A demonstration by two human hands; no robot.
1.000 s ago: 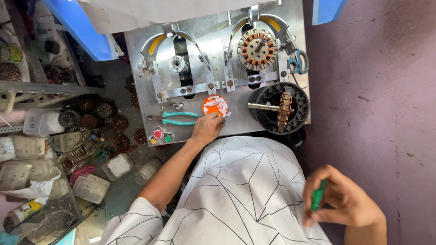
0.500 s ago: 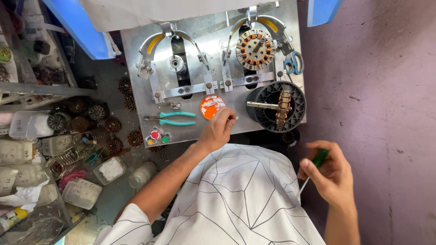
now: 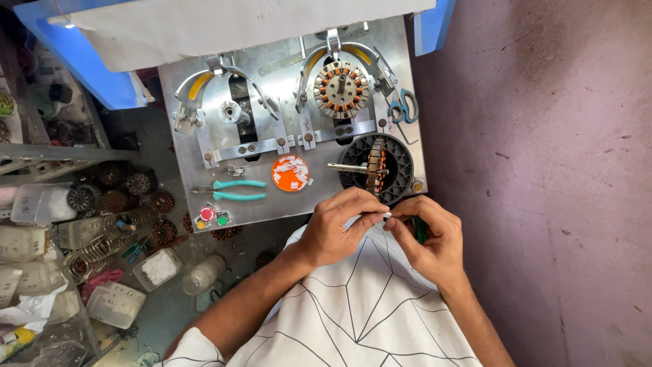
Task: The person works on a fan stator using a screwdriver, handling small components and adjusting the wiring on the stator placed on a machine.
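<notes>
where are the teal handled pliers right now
In the head view, the teal-handled pliers lie on the metal work plate, left of the orange disc and just above the coloured buttons.

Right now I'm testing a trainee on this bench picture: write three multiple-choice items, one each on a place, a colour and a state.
1. Where is the orange disc?
A. On the metal plate, right of the pliers
B. On the floor
C. In the left hand

2. What colour are the pliers' handles?
A. Red
B. Teal
C. Black

3. How are the hands placed?
A. Far apart
B. Resting on the plate
C. Fingertips meeting over the lap

Answers: 1 A, it lies on the plate beside the pliers. 2 B, both handles are teal. 3 C, left hand and right hand pinch together around a small white piece.
</notes>
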